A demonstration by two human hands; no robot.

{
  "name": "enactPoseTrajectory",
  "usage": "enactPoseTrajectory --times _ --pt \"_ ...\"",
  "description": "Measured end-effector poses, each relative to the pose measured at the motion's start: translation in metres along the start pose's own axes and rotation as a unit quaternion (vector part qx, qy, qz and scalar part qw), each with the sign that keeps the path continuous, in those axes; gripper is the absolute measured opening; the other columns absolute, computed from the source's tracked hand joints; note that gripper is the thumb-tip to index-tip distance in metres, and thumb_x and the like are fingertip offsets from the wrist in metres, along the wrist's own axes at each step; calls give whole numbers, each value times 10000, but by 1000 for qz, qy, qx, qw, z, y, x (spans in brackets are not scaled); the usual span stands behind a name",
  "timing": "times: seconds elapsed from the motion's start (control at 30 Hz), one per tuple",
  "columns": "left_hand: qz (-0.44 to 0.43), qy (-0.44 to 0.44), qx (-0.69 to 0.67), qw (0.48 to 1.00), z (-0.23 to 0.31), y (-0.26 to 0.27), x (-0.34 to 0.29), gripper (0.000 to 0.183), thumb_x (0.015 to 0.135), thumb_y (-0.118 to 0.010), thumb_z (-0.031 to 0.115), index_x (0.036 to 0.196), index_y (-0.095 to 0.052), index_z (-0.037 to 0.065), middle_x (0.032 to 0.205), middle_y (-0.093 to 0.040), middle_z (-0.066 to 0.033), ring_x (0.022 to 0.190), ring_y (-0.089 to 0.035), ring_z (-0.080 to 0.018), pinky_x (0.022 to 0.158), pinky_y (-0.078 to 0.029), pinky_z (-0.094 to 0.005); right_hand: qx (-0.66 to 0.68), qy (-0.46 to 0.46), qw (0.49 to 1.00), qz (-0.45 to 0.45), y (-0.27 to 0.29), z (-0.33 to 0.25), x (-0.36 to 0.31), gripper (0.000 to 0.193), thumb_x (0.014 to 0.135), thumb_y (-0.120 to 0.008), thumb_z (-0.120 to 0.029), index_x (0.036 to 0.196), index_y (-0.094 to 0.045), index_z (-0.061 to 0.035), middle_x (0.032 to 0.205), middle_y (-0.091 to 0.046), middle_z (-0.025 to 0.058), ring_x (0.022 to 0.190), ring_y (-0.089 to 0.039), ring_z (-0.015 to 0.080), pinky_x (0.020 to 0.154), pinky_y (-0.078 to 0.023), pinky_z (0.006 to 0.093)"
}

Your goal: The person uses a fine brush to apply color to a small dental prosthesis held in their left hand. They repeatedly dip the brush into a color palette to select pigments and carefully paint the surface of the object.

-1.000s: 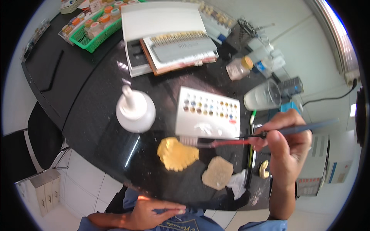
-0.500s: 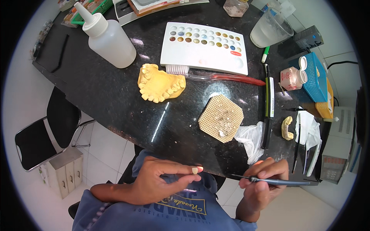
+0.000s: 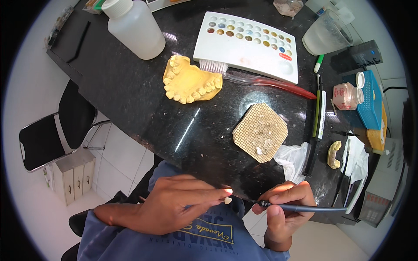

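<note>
Above my lap, my left hand (image 3: 178, 202) pinches a small cream tooth crown (image 3: 227, 200) at its fingertips. My right hand (image 3: 287, 204) grips a slim thin-tipped tool (image 3: 305, 209) with a blue-grey handle, like a pen. Its dark tip points left and reaches close to the crown; whether they touch I cannot tell. On the black bench beyond lies a beige honeycomb firing tray (image 3: 250, 138) with pale crumbs on it. A yellow plaster dental cast (image 3: 191, 82) sits farther left, against the bristles of a red-handled brush (image 3: 278, 83).
Along the back stand a white squeeze bottle (image 3: 137, 32), a white paint palette (image 3: 244, 56) and a clear cup (image 3: 326, 35). To the right are a pink-filled jar (image 3: 345, 95), a blue basket (image 3: 370, 100), a small partial cast (image 3: 334, 155) and crumpled tissue (image 3: 291, 158).
The tool in my right hand has moved left, bringing its tip up to the crown. My left fingers have turned, so the crown sits lower. The whole view has shifted slightly.
</note>
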State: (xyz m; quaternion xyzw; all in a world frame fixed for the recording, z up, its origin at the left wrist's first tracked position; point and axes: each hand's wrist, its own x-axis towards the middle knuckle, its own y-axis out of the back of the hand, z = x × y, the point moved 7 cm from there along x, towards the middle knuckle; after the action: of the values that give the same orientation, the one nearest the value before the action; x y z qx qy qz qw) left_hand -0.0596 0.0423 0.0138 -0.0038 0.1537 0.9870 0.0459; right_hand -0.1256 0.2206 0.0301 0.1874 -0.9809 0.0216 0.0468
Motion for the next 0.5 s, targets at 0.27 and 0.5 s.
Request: enactPoseTrajectory --times 0.27,0.5 --pt "-33 8 -7 999 0 0 0 328 798 -707 -2 1124 -681 31 939 -723 -86 764 -690 -198 668 -524 -281 -6 15 1000 -11 -2 -1 4 163 773 -695 -14 806 -562 74 669 -656 171 540 -642 140 487 -529 231" --pt "-31 12 -12 999 0 0 1 301 808 -708 12 1108 -687 32 940 -724 -83 766 -694 -201 667 -526 -281 -11 18 1000 -18 -3 0 4 171 771 -701 -22 803 -561 72 666 -656 170 535 -641 138 484 -524 226"
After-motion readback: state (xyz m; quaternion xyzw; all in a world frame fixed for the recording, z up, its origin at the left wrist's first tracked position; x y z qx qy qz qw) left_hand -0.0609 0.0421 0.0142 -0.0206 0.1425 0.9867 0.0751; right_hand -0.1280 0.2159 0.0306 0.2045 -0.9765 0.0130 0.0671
